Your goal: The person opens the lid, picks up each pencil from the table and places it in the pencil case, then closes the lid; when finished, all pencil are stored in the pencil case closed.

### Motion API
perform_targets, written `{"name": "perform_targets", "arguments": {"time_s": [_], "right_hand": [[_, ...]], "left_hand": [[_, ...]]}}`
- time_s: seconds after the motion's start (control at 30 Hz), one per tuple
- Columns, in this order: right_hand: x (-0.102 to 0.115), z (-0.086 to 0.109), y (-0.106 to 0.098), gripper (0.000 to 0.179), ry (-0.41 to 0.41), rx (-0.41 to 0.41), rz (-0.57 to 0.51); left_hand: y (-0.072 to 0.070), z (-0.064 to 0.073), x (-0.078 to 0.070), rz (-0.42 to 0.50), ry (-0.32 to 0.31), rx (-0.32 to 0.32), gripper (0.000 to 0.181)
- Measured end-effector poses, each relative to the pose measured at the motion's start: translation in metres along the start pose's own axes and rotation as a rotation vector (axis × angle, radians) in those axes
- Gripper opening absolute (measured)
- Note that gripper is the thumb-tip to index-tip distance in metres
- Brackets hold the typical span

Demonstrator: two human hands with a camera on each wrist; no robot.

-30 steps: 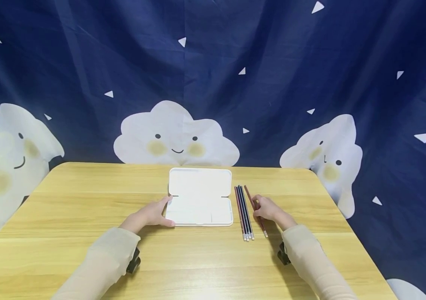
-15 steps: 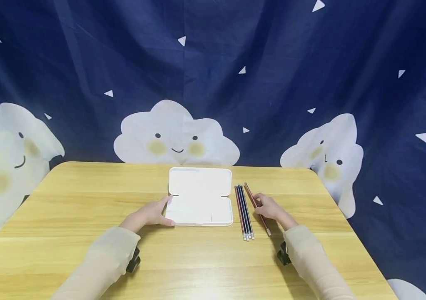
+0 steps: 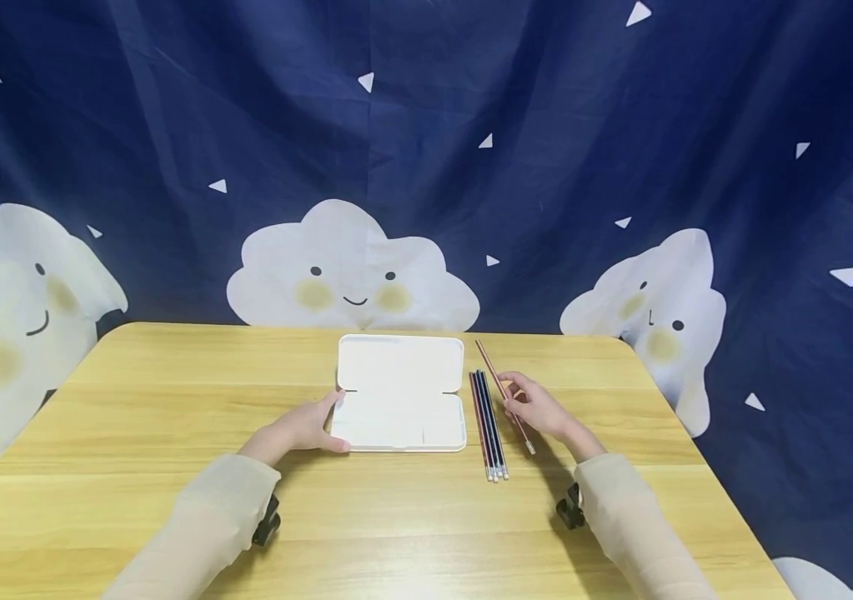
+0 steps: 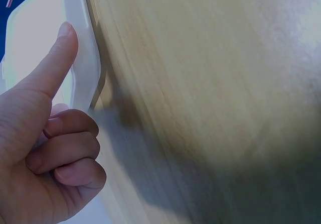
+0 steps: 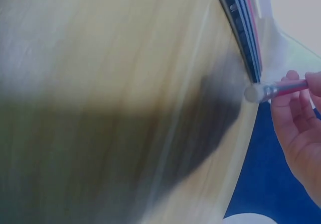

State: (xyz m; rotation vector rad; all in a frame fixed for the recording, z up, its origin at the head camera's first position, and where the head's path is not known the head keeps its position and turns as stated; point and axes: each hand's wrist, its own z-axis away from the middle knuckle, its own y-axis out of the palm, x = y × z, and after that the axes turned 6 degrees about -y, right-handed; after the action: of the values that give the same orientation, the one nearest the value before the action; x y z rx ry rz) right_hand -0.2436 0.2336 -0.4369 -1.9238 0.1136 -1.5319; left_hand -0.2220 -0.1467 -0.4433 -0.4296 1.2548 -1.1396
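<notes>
A white pencil case (image 3: 388,423) lies opened flat on the table, its lid (image 3: 400,363) folded back. My left hand (image 3: 304,428) grips the case's left end, with the thumb (image 4: 59,58) along the rim and three fingers curled in. My right hand (image 3: 540,413) pinches a reddish pencil (image 3: 491,367) between thumb and fingertips, tilted above the table. The pencil's eraser end (image 5: 255,92) points toward me. Just left of it, several dark and reddish pencils (image 3: 489,427) lie side by side, erasers toward me, at the case's right.
The wooden table (image 3: 411,533) has its far edge close behind the lid. A dark blue curtain (image 3: 426,125) with clouds and triangles hangs behind it. A black wrist camera (image 3: 570,508) sits under the right sleeve, another under the left.
My right hand has lifted the reddish pencil off the table and carried it left and away from me, over toward the row of pencils. The left hand and case stay put.
</notes>
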Motion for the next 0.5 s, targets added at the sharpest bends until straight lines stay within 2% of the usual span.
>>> {"name": "perform_targets", "arguments": {"time_s": [0.5], "right_hand": [[0.015, -0.011, 0.021, 0.031, -0.155, -0.04, 0.136]], "left_hand": [[-0.001, 0.001, 0.0, 0.003, 0.009, -0.01, 0.097]]}}
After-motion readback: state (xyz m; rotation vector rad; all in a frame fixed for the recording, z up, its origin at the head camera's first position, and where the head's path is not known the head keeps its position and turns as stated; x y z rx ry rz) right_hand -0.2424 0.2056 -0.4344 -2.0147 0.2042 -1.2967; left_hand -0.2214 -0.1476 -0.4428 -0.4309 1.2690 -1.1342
